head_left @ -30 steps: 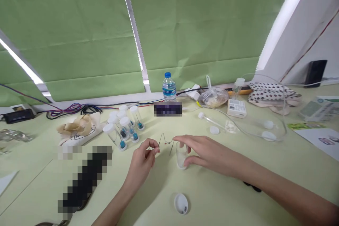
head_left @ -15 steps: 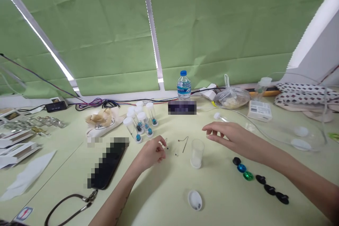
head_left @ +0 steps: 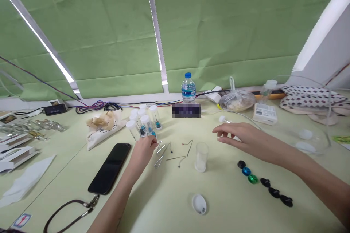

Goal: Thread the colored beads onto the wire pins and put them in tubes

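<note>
My left hand (head_left: 143,153) is closed, fingers curled, in front of capped clear tubes (head_left: 146,121) with blue pieces inside. Whatever its fingertips hold, if anything, is hidden. Beside it lie several thin bent metal wires, among them a triangular one (head_left: 159,161), a hooked one with a dark tip (head_left: 182,159) and one with a reddish tip (head_left: 188,146). My right hand (head_left: 236,134) hovers palm down with fingers loosely stretched, holding nothing visible. Between the hands stands an uncapped clear tube (head_left: 201,156). A white cap (head_left: 199,204) with tiny dark bits in it lies nearer me.
To the right are round blue (head_left: 246,171), green (head_left: 253,179) and black parts (head_left: 274,192). A phone (head_left: 109,169) with a strap lies left, below a cloth pouch (head_left: 105,129). At the back stand a water bottle (head_left: 188,89) and a plastic bag (head_left: 236,100).
My left hand has moved left and slightly up toward the capped tubes, uncovering several bent wires. My right hand stays nearly in place. The view has shifted slightly.
</note>
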{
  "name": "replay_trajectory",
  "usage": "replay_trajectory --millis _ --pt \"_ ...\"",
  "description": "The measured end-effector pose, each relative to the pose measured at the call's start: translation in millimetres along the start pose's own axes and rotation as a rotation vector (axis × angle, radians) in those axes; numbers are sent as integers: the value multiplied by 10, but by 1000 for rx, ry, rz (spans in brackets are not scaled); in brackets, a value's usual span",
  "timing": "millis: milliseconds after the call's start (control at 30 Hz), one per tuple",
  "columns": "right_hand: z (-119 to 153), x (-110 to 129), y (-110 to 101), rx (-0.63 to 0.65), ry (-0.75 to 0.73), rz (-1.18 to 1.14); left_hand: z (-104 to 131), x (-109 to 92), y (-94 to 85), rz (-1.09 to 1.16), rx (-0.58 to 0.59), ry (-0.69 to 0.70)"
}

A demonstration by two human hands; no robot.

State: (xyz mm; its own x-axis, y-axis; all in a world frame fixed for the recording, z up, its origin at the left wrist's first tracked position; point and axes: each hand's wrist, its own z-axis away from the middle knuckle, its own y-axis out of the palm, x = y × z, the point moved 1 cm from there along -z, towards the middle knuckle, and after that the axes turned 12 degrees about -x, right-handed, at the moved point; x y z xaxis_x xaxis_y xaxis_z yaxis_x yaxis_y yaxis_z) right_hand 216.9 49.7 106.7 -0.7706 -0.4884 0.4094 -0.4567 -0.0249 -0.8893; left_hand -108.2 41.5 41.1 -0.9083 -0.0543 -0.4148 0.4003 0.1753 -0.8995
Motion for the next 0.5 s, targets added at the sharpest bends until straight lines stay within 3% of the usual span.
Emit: replay_trajectory --millis 133,300,500 --pt "9 -32 -7 14 -3 3 -41 60 107 -227 -60 15" --pt "30 -25 -58 34 -6 19 -30 67 293 -387 -38 63" --pt "25 -115 -229 8 36 26 -21 49 319 -510 -7 146"
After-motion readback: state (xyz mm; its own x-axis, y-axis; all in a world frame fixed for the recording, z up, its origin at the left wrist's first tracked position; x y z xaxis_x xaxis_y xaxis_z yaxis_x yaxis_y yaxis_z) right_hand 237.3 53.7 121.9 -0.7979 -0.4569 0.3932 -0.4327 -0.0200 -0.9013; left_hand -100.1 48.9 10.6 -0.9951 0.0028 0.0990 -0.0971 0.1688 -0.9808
